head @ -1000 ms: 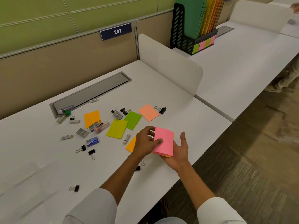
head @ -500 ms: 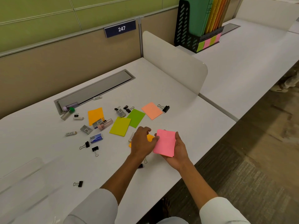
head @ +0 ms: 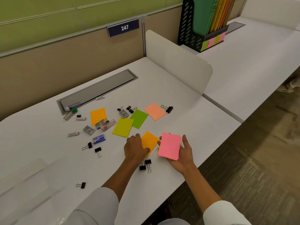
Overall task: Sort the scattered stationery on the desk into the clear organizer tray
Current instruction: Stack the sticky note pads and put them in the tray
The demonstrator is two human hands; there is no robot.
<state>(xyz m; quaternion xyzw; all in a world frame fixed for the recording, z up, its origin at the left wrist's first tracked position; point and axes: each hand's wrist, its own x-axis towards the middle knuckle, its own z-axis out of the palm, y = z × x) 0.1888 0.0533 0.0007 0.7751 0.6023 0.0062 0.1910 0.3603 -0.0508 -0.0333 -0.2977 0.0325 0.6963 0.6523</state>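
Note:
My right hand holds a pink sticky-note pad above the desk's front edge. My left hand rests palm down on the left side of an orange pad that lies flat on the desk. Farther back lie a yellow-green pad, a green pad, a peach pad and another orange pad. Black binder clips, staple boxes and lead tubes are scattered around them. The clear organizer tray sits at the lower left, blurred.
A grey cable-slot cover runs along the back of the desk. A white divider panel stands at the right. Beyond it, a black file holder with coloured folders sits on the neighbouring desk. The floor drops away at the right.
My left hand has let go of the pink pad and moved left onto the orange pad. My right hand now holds the pink pad alone, shifted slightly right.

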